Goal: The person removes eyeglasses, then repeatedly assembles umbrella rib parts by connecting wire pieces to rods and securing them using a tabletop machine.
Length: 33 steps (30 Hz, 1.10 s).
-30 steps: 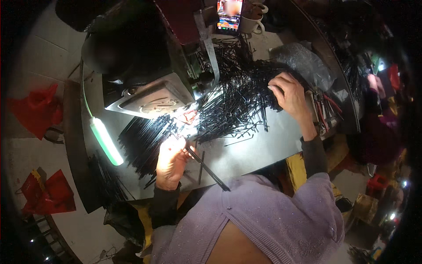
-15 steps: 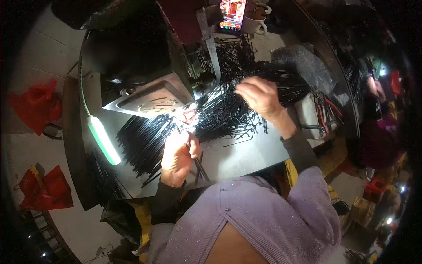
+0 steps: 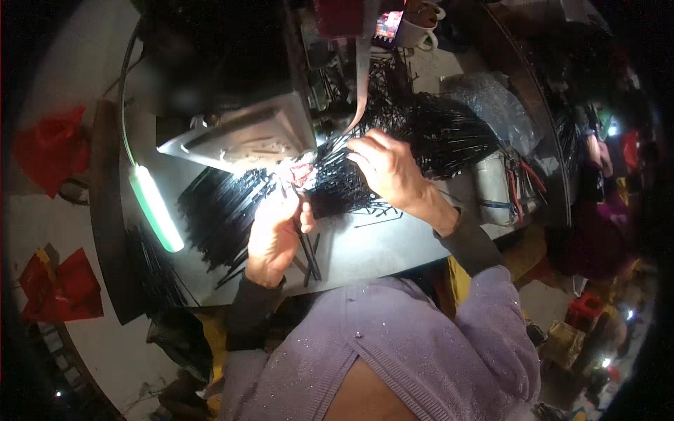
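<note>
My left hand (image 3: 274, 228) is closed at the brightly lit front of a bench machine with a metal plate (image 3: 260, 137). Thin black rods (image 3: 309, 259) stick out below its palm; glare washes out its fingertips. A reddish part (image 3: 302, 174) shows just beyond them. Over a heap of black rods (image 3: 337, 186), my right hand (image 3: 386, 168) has its thumb and fingertips drawn together. They are close to the lower end of the machine's curved metal lever (image 3: 362, 91). What lies between those fingertips is too small to make out.
A lit green-edged lamp (image 3: 156, 208) on a bendy neck stands left. More black rods (image 3: 221, 210) fan out under the machine. At right are a clear plastic bag (image 3: 491, 105), red-handled pliers (image 3: 516, 186) and a pale container (image 3: 494, 186). A white mug (image 3: 415, 35) and lit phone (image 3: 388, 26) stand behind.
My right hand has moved left, closer to the lever's end. The lever has swung to a lower, more upright position. My left hand stays by the machine; the whole view has shifted slightly.
</note>
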Available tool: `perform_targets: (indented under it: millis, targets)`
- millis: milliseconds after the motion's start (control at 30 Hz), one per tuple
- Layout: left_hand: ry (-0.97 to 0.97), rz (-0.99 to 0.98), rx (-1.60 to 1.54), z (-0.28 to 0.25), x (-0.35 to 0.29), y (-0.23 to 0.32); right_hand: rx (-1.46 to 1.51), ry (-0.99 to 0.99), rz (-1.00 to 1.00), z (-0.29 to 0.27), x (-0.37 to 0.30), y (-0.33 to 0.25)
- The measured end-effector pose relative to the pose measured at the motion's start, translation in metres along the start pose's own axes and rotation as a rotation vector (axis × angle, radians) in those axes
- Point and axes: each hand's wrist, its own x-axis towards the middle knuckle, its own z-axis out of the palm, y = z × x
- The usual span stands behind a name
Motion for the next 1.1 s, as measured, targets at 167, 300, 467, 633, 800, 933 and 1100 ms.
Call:
perform_targets:
  millis: [167,300,467,633,800,933,1100]
  targets:
    - [0.038,0.106,0.259,0.01,0.019,0.01,0.598,-0.093,0.424,0.021,0.007,-0.025]
    - [0.069,0.224,0.355,0.003,0.031,0.011,1.145,-0.095,0.633,0.03,0.015,-0.039]
    - [0.042,0.284,0.402,-0.009,0.028,0.012,0.887,-0.239,0.636,0.042,0.019,-0.047]
    - [0.056,0.363,0.524,-0.01,0.028,0.012,0.815,-0.137,0.602,0.046,0.014,-0.048]
    - [0.095,0.372,0.55,-0.007,0.025,0.017,0.907,-0.07,0.617,0.05,0.018,-0.052]
    - [0.119,0.386,0.527,-0.006,0.027,0.018,0.962,-0.08,0.645,0.054,0.017,-0.051]
    - [0.079,0.372,0.489,-0.007,0.028,0.018,0.957,-0.036,0.696,0.056,0.019,-0.053]
